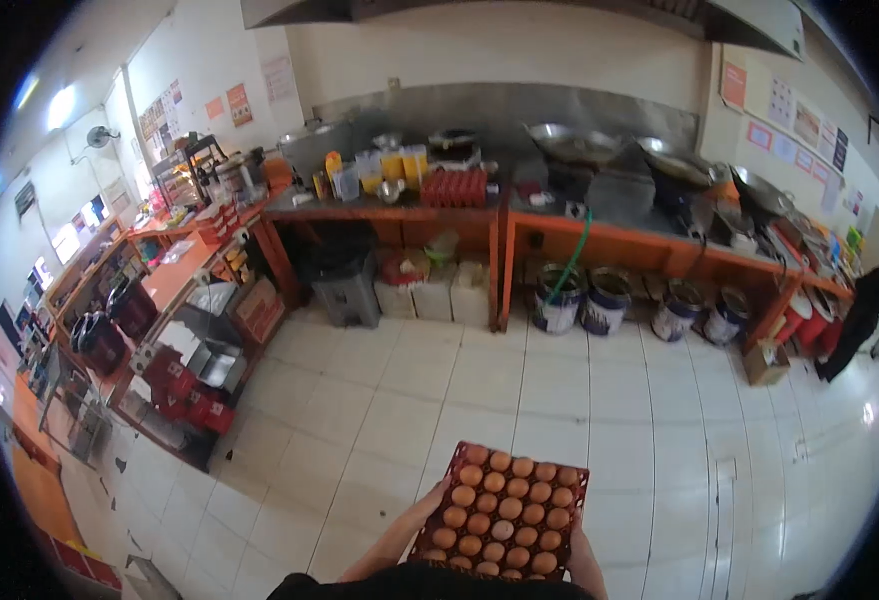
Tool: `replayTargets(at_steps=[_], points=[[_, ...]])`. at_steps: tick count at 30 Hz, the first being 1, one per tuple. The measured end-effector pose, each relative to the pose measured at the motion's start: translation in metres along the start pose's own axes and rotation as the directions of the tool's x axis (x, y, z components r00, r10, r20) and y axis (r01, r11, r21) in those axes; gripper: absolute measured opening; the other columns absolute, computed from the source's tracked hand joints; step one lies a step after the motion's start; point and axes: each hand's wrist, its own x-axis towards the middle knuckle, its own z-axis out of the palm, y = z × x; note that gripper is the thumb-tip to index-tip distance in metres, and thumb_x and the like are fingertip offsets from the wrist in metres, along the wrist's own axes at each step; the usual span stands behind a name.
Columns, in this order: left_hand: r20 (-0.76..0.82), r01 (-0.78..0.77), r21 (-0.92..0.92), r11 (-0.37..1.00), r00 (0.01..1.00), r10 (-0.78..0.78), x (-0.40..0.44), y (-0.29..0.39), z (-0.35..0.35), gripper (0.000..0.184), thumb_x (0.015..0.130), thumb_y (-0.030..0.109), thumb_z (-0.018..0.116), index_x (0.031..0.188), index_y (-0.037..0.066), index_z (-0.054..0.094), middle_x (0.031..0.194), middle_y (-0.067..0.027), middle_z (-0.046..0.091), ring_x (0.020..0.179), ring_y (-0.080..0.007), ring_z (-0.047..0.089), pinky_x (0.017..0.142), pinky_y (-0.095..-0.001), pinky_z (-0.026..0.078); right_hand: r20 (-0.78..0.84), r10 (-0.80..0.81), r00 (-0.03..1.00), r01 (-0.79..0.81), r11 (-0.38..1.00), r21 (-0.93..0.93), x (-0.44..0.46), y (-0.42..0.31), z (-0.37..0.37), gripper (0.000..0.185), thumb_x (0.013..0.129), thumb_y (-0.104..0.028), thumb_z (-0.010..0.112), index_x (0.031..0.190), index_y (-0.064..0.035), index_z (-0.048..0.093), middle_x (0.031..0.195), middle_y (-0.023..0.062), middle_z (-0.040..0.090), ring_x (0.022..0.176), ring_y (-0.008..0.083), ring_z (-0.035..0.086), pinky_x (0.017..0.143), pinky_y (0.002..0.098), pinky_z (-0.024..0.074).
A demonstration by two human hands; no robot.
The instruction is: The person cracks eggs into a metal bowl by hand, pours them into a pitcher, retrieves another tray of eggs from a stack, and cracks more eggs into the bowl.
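Note:
A red egg tray [584, 482] full of brown eggs [503, 530] is held low in front of my body, above the tiled floor. My left hand [428, 503] grips the tray's left side, with its fingertips hidden at the edge. On the right side my right hand [581, 548] holds the tray, its fingers mostly hidden by the rim. Several rows of eggs sit in the tray. Its near edge is partly covered by my dark clothing.
Across the tiled floor [400, 400] stands a metal-topped counter [360, 211] with red trays [455, 188], containers and woks [575, 146]. Buckets [558, 310] and a grey bin [348, 288] stand below. Orange shelving [175, 272] is on the left; dark cloth [860, 310] hangs right.

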Motion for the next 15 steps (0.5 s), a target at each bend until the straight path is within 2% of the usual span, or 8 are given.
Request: replayTargets(at_steps=[2, 3, 6, 8, 10, 12, 14, 15], points=[[-0.002, -0.027, -0.127, 0.992, 1.0, 0.027, 0.043, 0.008, -0.018, 0.062, 0.097, 0.05, 0.028, 0.137, 0.003, 0.032, 0.133, -0.0114, 0.044, 0.121, -0.0218, 0.044, 0.1, -0.0357, 0.04, 0.025, 0.027, 0.999, -0.026, 0.999, -0.041, 0.045, -0.048, 0.013, 0.08, 0.085, -0.067, 0.037, 0.137, -0.0056, 0.035, 0.133, 0.0147, 0.044, 0.121, 0.0306, 0.045, 0.097, 0.0443, 0.0425], [-0.006, 0.021, -0.169, 0.985, 1.0, -0.022, 0.061, 0.025, -0.024, 0.059, 0.097, 0.049, 0.027, 0.136, 0.004, 0.034, 0.132, -0.0104, 0.045, 0.119, -0.0207, 0.046, 0.099, -0.0355, 0.04, 0.038, 0.037, 0.999, -0.035, 0.997, -0.065, 0.066, -0.07, 0.022, 0.081, 0.085, -0.068, 0.037, 0.137, -0.0054, 0.035, 0.133, 0.0148, 0.045, 0.121, 0.0307, 0.045, 0.097, 0.0443, 0.0426], [-0.11, -0.01, -0.187, 0.982, 0.994, -0.01, 0.089, 0.085, -0.031, 0.057, 0.098, 0.046, 0.027, 0.134, 0.003, 0.035, 0.13, -0.0111, 0.047, 0.116, -0.0198, 0.047, 0.097, -0.0356, 0.042, 0.085, 0.082, 0.993, -0.07, 0.988, -0.135, 0.132, -0.126, 0.054, 0.082, 0.084, -0.068, 0.038, 0.136, -0.0048, 0.036, 0.132, 0.0151, 0.046, 0.121, 0.0309, 0.045, 0.097, 0.0444, 0.0427], [-0.104, -0.087, -0.166, 0.982, 0.992, 0.071, 0.128, 0.088, -0.067, 0.059, 0.097, 0.047, 0.029, 0.134, 0.002, 0.035, 0.129, -0.0117, 0.047, 0.115, -0.0207, 0.048, 0.096, -0.0357, 0.043, 0.085, 0.109, 0.99, -0.092, 0.978, -0.186, 0.138, -0.171, 0.12, 0.084, 0.081, -0.071, 0.04, 0.135, -0.0057, 0.038, 0.13, 0.0152, 0.048, 0.117, 0.0319, 0.048, 0.096, 0.0462, 0.0435], [-0.224, -0.135, -0.139, 0.981, 0.969, 0.102, 0.173, 0.09, -0.102, 0.064, 0.095, 0.052, 0.033, 0.134, 0.002, 0.035, 0.127, -0.0122, 0.048, 0.115, -0.0219, 0.048, 0.096, -0.036, 0.043, 0.115, 0.16, 0.98, -0.13, 0.964, -0.231, 0.177, -0.202, 0.149, 0.08, 0.084, -0.069, 0.037, 0.135, -0.0074, 0.038, 0.132, 0.0148, 0.047, 0.118, 0.0318, 0.048, 0.098, 0.0466, 0.0417], [-0.225, -0.097, -0.193, 0.976, 0.973, 0.052, 0.229, 0.087, -0.15, 0.068, 0.094, 0.055, 0.035, 0.135, 0.001, 0.034, 0.129, -0.0133, 0.047, 0.115, -0.0232, 0.048, 0.095, -0.0364, 0.043, 0.138, 0.201, 0.97, -0.159, 0.95, -0.269, 0.221, -0.231, 0.175, 0.077, 0.086, -0.067, 0.034, 0.136, -0.0092, 0.038, 0.133, 0.0144, 0.046, 0.119, 0.0317, 0.047, 0.099, 0.0471, 0.04], [-0.393, -0.053, -0.107, 0.993, 0.919, 0.007, 0.264, 0.118, -0.179, 0.071, 0.092, 0.057, 0.036, 0.136, 0.001, 0.031, 0.132, -0.0152, 0.044, 0.117, -0.0243, 0.046, 0.096, -0.0373, 0.042, 0.17, 0.25, 0.953, -0.193, 0.935, -0.298, 0.267, -0.259, 0.211, 0.073, 0.088, -0.066, 0.032, 0.137, -0.0109, 0.038, 0.134, 0.0139, 0.045, 0.12, 0.0316, 0.046, 0.101, 0.0476, 0.0383], [-0.319, -0.127, -0.062, 0.99, 0.942, 0.101, 0.247, 0.176, -0.159, 0.077, 0.09, 0.06, 0.039, 0.138, 0.001, 0.029, 0.135, -0.0158, 0.04, 0.119, -0.0254, 0.045, 0.098, -0.0372, 0.04, 0.164, 0.264, 0.95, -0.208, 0.932, -0.296, 0.284, -0.266, 0.227, 0.073, 0.088, -0.066, 0.032, 0.137, -0.0109, 0.038, 0.134, 0.0139, 0.045, 0.12, 0.0316, 0.046, 0.101, 0.0476, 0.0383]])
